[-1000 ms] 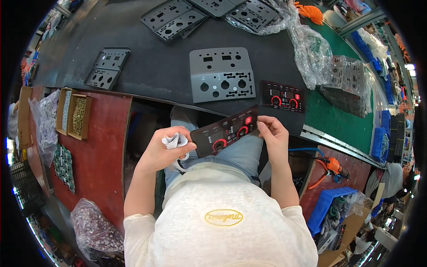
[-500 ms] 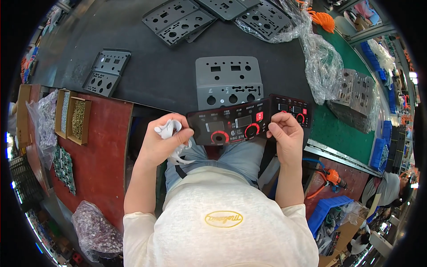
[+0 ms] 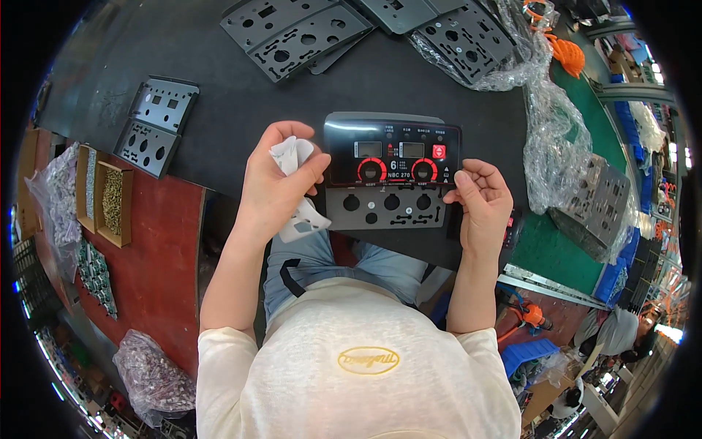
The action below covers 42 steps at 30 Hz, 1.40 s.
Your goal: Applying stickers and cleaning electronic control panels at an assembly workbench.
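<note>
A black overlay sheet (image 3: 380, 157) with two red dials and two small windows lies over the upper half of a grey metal panel (image 3: 380, 214). Whether it touches the panel all over I cannot tell. My left hand (image 3: 281, 172) is closed on crumpled white paper (image 3: 311, 219), its thumb tip at the overlay's left edge. With thumb and finger, my right hand (image 3: 484, 196) pinches the overlay's lower right corner. The panel's lower half, with round holes and slots, shows beneath the sheet.
More grey metal panels (image 3: 307, 44) lie at the back of the dark table, another (image 3: 157, 124) at its left. Clear plastic wrap (image 3: 556, 139) and wrapped stacked panels (image 3: 596, 201) are on the right. Small boxes of screws (image 3: 113, 201) stand left, an orange power tool (image 3: 534, 316) lower right.
Both hands have moved forward with the overlay, from above my lap onto the metal panel. The panel now sits nearer to me, and the view has shifted slightly.
</note>
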Each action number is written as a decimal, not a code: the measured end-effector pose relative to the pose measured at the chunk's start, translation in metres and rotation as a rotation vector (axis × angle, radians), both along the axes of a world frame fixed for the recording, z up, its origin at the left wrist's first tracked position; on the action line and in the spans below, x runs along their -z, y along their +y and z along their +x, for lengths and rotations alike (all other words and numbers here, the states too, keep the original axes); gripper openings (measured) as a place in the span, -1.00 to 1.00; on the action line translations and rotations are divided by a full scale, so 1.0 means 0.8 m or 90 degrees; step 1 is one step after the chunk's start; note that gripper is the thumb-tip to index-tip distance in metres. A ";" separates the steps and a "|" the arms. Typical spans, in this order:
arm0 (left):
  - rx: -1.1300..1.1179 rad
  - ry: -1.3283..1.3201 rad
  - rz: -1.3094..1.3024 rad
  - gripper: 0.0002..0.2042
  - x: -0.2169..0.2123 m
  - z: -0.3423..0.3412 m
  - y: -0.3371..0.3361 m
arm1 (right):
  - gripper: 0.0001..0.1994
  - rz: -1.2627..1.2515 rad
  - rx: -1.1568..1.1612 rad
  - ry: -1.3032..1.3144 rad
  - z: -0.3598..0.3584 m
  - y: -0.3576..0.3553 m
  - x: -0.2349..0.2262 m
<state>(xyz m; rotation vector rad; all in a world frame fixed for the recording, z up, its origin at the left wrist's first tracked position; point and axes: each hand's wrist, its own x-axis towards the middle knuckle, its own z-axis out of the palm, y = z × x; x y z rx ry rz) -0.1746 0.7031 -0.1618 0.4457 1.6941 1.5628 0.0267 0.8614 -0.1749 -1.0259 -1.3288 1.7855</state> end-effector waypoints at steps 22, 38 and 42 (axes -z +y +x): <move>-0.079 -0.041 -0.038 -0.75 0.030 0.000 0.020 | -0.81 -0.039 -0.002 -0.100 -0.019 0.012 0.013; -0.074 -0.033 -0.061 -0.75 0.027 0.000 0.023 | -0.81 -0.046 0.012 -0.109 -0.022 0.012 0.013; -0.079 -0.031 -0.054 -0.74 0.028 0.001 0.023 | -0.81 -0.051 0.008 -0.110 -0.023 0.012 0.013</move>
